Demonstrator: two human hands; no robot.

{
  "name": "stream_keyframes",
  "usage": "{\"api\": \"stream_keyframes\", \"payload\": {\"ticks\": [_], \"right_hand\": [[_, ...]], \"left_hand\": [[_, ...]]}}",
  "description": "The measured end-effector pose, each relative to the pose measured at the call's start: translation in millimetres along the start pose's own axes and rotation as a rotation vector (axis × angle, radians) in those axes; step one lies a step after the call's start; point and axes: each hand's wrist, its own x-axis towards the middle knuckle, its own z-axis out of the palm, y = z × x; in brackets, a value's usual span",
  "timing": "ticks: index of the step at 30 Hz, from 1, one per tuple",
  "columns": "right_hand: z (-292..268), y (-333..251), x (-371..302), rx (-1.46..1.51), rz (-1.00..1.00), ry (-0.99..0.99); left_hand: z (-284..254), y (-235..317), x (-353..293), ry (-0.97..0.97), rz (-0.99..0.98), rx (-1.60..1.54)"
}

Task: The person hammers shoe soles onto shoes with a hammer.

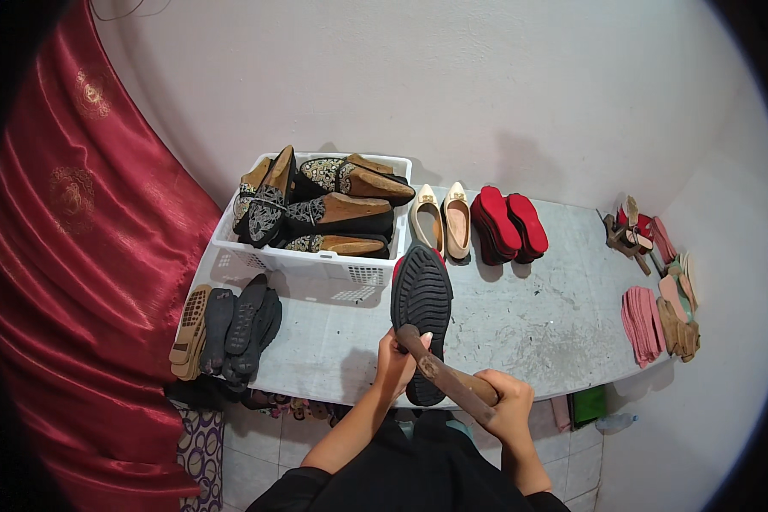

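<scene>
A black ridged shoe sole (423,294) is held over the front edge of the table, its tread facing me and a sliver of red showing along its left edge. My left hand (393,365) is closed around its lower left side, with some fingers hidden behind it. In my right hand (509,404) is a hammer (444,375) with a wooden handle and a long, worn brown head. The hammer head slants across the lower part of the sole; whether it touches cannot be told from this view.
On the table (538,307), a white plastic crate (307,266) holds shoes on wooden lasts. Beside it are cream flats (457,224) and red sole stacks (497,224). Dark soles (246,328) lie left, pink pieces (642,326) and tools (627,235) right. A red curtain (85,282) hangs left.
</scene>
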Motion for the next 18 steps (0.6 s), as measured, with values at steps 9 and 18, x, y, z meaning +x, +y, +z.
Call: {"api": "stream_keyframes", "payload": {"ticks": [9,18], "right_hand": [[3,-8,9,0.063,-0.006,0.071],[20,1,22,0.141,0.0,0.264]], "left_hand": [[-2,-1,-2,-0.071,0.082,0.113],[5,10,-7,-0.191,0.144,0.098]]}}
